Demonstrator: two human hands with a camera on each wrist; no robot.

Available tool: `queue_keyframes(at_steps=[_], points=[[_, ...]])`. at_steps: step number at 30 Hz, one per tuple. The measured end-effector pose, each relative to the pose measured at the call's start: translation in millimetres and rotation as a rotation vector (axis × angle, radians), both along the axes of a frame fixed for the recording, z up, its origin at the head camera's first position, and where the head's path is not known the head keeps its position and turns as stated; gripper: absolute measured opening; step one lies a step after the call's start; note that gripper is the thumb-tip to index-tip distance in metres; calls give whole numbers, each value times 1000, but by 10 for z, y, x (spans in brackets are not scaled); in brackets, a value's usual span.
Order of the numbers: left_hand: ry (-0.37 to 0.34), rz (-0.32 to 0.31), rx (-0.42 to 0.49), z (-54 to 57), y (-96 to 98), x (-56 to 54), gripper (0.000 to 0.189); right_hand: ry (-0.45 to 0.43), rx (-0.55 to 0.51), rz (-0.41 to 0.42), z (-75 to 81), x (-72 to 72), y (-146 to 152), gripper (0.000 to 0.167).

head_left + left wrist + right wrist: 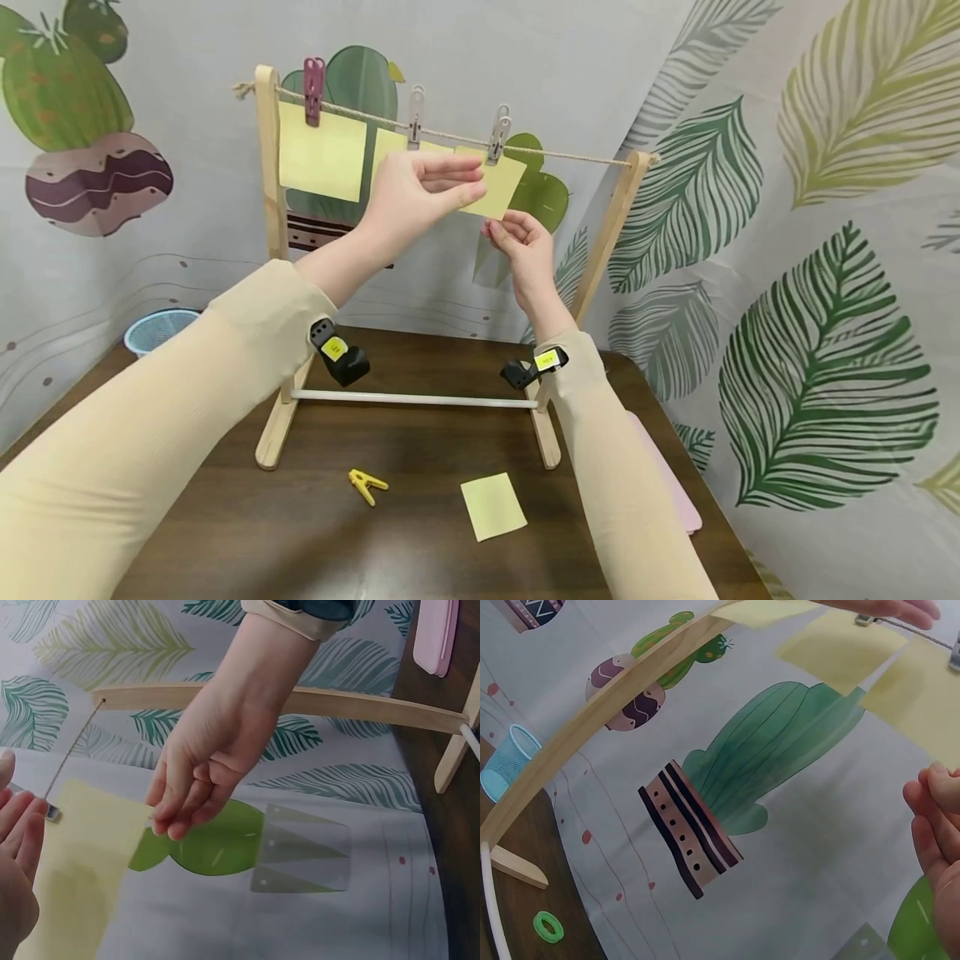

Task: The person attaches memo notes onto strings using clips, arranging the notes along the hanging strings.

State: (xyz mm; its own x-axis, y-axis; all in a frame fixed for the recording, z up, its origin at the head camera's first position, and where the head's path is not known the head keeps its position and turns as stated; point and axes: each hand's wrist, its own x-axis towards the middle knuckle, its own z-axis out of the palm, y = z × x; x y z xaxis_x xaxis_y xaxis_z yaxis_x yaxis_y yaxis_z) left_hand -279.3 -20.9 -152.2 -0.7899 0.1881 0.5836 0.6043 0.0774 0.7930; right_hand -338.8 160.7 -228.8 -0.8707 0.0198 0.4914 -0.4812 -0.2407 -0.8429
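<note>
My right hand (527, 250) pinches the lower corner of a yellow sticky note (501, 187) between thumb and fingers. A grey clothespin (498, 137) clips that note's top to a cord (570, 155). Higher and to the left, my left hand (429, 185) has its fingers extended and holds nothing. In the left wrist view, its fingers (26, 825) reach up beside the note near the clip. Behind that hand a second note (387, 146), partly hidden, hangs from a beige clothespin (416, 117). At the left end a maroon clothespin (313, 92) holds another note (322, 158).
The cord spans a wooden frame (272, 167) with a white lower bar (420, 399). On the brown table (300, 533) lie a yellow clothespin (367, 486) and a loose sticky note (493, 507). A blue mesh basket (159, 329) stands left, a pink case (667, 475) right, and a green ring (548, 927) behind.
</note>
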Motion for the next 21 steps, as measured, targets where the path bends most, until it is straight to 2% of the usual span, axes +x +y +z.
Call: queue_keyframes(at_steps=[6,11,14,21], points=[[-6,-52,-3,-185,-73,8,38,-5,7,0,-111,42,21,15],[-35,-53,-23,-387,-148,55,38,-41,29,-14,-250,85,56,19],[-34,-49,-52,-540,-174,58,37,-73,14,-12,-354,119,73,12],[-90,-76,-67,-989,-243,63,37,-129,-10,-7,-686,196,134,14]])
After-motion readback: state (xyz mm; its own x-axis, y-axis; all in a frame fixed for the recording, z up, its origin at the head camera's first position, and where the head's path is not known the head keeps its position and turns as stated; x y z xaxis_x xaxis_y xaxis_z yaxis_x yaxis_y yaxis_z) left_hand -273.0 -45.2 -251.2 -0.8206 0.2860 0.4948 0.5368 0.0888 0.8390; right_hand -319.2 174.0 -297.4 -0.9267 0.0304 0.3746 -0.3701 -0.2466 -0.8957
